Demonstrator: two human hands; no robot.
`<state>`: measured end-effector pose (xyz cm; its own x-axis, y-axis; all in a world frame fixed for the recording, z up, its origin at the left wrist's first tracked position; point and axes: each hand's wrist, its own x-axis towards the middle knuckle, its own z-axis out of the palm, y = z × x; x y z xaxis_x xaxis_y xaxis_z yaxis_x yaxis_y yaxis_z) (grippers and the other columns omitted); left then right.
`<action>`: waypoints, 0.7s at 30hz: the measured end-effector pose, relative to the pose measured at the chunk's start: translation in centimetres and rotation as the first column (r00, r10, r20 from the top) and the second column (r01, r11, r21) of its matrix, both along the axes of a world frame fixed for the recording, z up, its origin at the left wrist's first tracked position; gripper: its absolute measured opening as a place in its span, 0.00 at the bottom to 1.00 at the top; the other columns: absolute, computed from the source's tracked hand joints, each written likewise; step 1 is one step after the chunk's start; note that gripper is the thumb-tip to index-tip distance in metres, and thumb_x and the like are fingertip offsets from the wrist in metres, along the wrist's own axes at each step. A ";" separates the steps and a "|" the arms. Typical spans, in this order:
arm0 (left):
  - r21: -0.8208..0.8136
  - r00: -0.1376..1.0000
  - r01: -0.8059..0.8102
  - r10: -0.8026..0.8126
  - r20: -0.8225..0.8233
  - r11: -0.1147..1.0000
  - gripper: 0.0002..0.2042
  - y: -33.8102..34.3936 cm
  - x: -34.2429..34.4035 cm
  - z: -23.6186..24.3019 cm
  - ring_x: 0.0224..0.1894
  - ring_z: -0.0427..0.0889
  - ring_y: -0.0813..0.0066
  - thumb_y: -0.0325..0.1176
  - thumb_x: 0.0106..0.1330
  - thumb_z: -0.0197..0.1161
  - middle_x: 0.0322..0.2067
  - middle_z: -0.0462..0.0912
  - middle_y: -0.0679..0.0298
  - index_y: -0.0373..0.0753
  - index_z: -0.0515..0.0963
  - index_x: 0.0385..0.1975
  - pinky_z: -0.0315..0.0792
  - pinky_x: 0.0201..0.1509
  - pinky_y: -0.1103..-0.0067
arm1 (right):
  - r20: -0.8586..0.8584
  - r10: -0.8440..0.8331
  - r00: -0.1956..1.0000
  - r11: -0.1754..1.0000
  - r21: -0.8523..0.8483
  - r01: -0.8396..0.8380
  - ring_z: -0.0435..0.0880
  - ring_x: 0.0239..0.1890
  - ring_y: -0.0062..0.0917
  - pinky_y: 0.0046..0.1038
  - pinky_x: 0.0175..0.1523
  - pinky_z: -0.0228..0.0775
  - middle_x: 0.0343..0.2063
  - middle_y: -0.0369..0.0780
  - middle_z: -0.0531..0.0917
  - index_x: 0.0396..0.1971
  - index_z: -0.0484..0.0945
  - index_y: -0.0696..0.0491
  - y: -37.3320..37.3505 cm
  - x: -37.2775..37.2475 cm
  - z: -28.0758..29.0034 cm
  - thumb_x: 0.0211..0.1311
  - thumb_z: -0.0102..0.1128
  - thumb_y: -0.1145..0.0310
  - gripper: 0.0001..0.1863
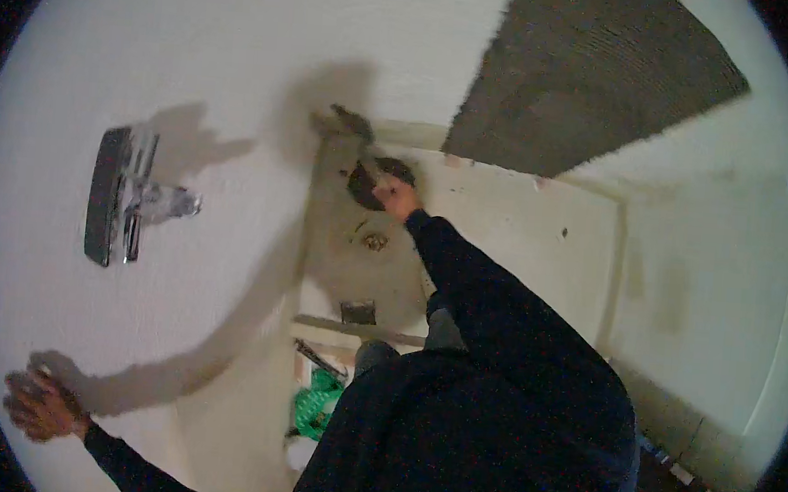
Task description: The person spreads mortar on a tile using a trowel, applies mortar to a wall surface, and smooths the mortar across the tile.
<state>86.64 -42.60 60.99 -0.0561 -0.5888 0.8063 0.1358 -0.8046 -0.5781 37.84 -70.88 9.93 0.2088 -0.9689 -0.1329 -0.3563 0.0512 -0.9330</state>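
Observation:
My left hand (49, 409) lies against the white wall with its fingers spread, holding nothing. Farther off, my right hand (397, 199) is closed round the handle of what looks like a small trowel (355, 123). Its blade is dark with grey mortar and points away to the left, near the wall. Below the trowel a round dark bucket (366, 191) sits in the pale tub or shower tray (523, 223). My right hand partly covers the bucket, and its contents are too dark to make out.
Combed grey mortar (597, 86) covers part of the far wall. From the left wall juts a chrome fixture (142, 196). A drain (375, 242) and a dark square piece (358, 312) lie on the tray's dirty floor. Beside my legs is a green bag (317, 405).

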 end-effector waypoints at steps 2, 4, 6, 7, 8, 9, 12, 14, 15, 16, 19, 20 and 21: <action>-0.011 0.974 0.218 -0.217 0.060 0.976 0.25 1.4 3.7 0.8 0.49 0.69 0.66 0.63 0.59 0.39 0.49 0.71 0.69 0.63 0.67 0.52 0.62 0.48 0.61 | -0.246 -0.039 0.969 0.998 0.027 0.047 0.77 0.25 0.28 0.32 0.33 0.70 0.26 0.42 0.80 0.50 0.69 0.55 2.3 0.8 2.5 0.54 0.56 0.53 0.27; -0.031 0.886 0.464 -0.462 0.042 0.885 0.25 1.4 1.5 0.7 0.48 0.69 0.65 0.63 0.58 0.39 0.48 0.71 0.69 0.63 0.66 0.53 0.62 0.49 0.60 | 0.193 -0.132 0.972 0.984 0.142 0.105 0.75 0.22 0.24 0.29 0.28 0.70 0.23 0.40 0.78 0.49 0.69 0.54 6.8 0.2 5.7 0.55 0.56 0.54 0.25; -0.033 0.972 0.227 -0.228 -0.058 0.973 0.26 -0.5 -6.3 0.6 0.51 0.68 0.66 0.64 0.59 0.39 0.51 0.70 0.68 0.62 0.66 0.54 0.61 0.51 0.62 | 0.390 -0.233 0.891 0.956 0.262 0.135 0.74 0.19 0.22 0.27 0.23 0.69 0.20 0.38 0.76 0.46 0.70 0.53 11.0 -1.8 7.0 0.56 0.56 0.54 0.23; 0.018 0.972 -0.185 0.186 -0.145 0.983 0.27 -0.8 -8.7 0.8 0.53 0.67 0.67 0.65 0.59 0.38 0.52 0.70 0.68 0.62 0.66 0.54 0.60 0.52 0.64 | 0.451 -0.274 0.849 0.930 0.350 0.114 0.74 0.18 0.21 0.25 0.20 0.68 0.19 0.37 0.74 0.44 0.71 0.52 13.0 -2.5 7.5 0.56 0.55 0.53 0.21; 0.001 0.977 -0.154 0.153 -0.147 0.988 0.27 -0.3 -8.2 0.9 0.53 0.67 0.67 0.65 0.59 0.38 0.52 0.70 0.68 0.62 0.66 0.54 0.60 0.52 0.64 | 0.457 -0.292 0.840 0.932 0.334 0.143 0.74 0.18 0.21 0.25 0.20 0.68 0.19 0.37 0.74 0.44 0.71 0.52 15.2 -3.0 8.7 0.56 0.55 0.53 0.21; 0.010 0.981 -0.112 0.112 -0.161 0.994 0.27 0.1 -7.2 0.8 0.55 0.66 0.67 0.64 0.59 0.37 0.53 0.68 0.68 0.63 0.64 0.55 0.59 0.52 0.63 | 0.463 -0.342 0.818 0.906 0.393 0.157 0.73 0.16 0.21 0.24 0.19 0.67 0.18 0.37 0.73 0.41 0.71 0.52 18.0 -4.1 9.7 0.56 0.55 0.55 0.18; -0.031 0.969 0.053 -0.059 -0.240 0.998 0.24 2.2 -7.4 1.3 0.56 0.64 0.68 0.62 0.61 0.37 0.56 0.66 0.68 0.66 0.62 0.56 0.58 0.53 0.61 | 0.574 -0.494 0.653 0.843 0.501 0.197 0.71 0.13 0.20 0.24 0.17 0.66 0.18 0.36 0.73 0.35 0.71 0.52 27.1 -5.9 12.7 0.59 0.51 0.59 0.12; -0.028 0.962 0.156 -0.159 -0.224 0.987 0.22 2.6 -7.5 1.2 0.57 0.64 0.68 0.61 0.61 0.39 0.56 0.65 0.68 0.66 0.64 0.54 0.60 0.52 0.60 | 0.629 -0.525 0.573 0.851 0.408 0.332 0.71 0.13 0.21 0.24 0.16 0.65 0.18 0.36 0.73 0.36 0.70 0.52 32.6 -7.8 12.0 0.60 0.49 0.61 0.11; -0.033 0.958 0.176 -0.179 -0.225 0.984 0.22 2.5 -6.1 0.7 0.57 0.64 0.68 0.61 0.61 0.39 0.56 0.65 0.68 0.66 0.64 0.54 0.60 0.52 0.60 | 0.611 -0.549 0.570 0.835 0.375 0.402 0.70 0.13 0.21 0.24 0.16 0.65 0.18 0.36 0.73 0.37 0.70 0.51 35.8 -8.8 11.9 0.60 0.49 0.61 0.11; -0.080 0.897 0.378 -0.386 -0.216 0.922 0.21 2.6 -3.9 0.7 0.57 0.64 0.68 0.60 0.61 0.40 0.56 0.65 0.68 0.65 0.66 0.53 0.62 0.51 0.60 | 0.600 -0.561 0.570 0.824 0.339 0.455 0.70 0.13 0.20 0.24 0.16 0.64 0.18 0.36 0.73 0.37 0.69 0.51 38.7 -9.6 11.9 0.60 0.48 0.60 0.11; -0.131 0.804 0.529 -0.544 -0.240 0.838 0.20 4.3 -5.6 0.6 0.58 0.62 0.68 0.58 0.61 0.42 0.56 0.65 0.68 0.64 0.68 0.51 0.63 0.50 0.58 | 0.516 -0.652 0.556 0.755 0.368 0.543 0.70 0.14 0.20 0.22 0.16 0.63 0.18 0.36 0.72 0.36 0.69 0.51 49.2 -12.5 13.0 0.60 0.49 0.60 0.11; -0.132 0.828 0.473 -0.491 -0.272 0.871 0.20 5.3 -6.6 1.0 0.59 0.62 0.68 0.58 0.61 0.42 0.57 0.65 0.68 0.63 0.69 0.50 0.63 0.51 0.57 | 0.498 -0.676 0.543 0.733 0.383 0.562 0.70 0.14 0.20 0.22 0.15 0.63 0.18 0.36 0.72 0.36 0.68 0.52 52.7 -12.9 13.9 0.60 0.49 0.59 0.12; -0.138 0.813 0.485 -0.503 -0.294 0.864 0.20 5.3 -6.9 0.9 0.58 0.63 0.67 0.57 0.61 0.44 0.57 0.64 0.68 0.63 0.68 0.51 0.60 0.54 0.57 | 0.459 -0.727 0.511 0.681 0.387 0.622 0.70 0.14 0.19 0.22 0.15 0.62 0.18 0.36 0.71 0.35 0.68 0.52 56.3 -13.8 13.9 0.60 0.50 0.59 0.12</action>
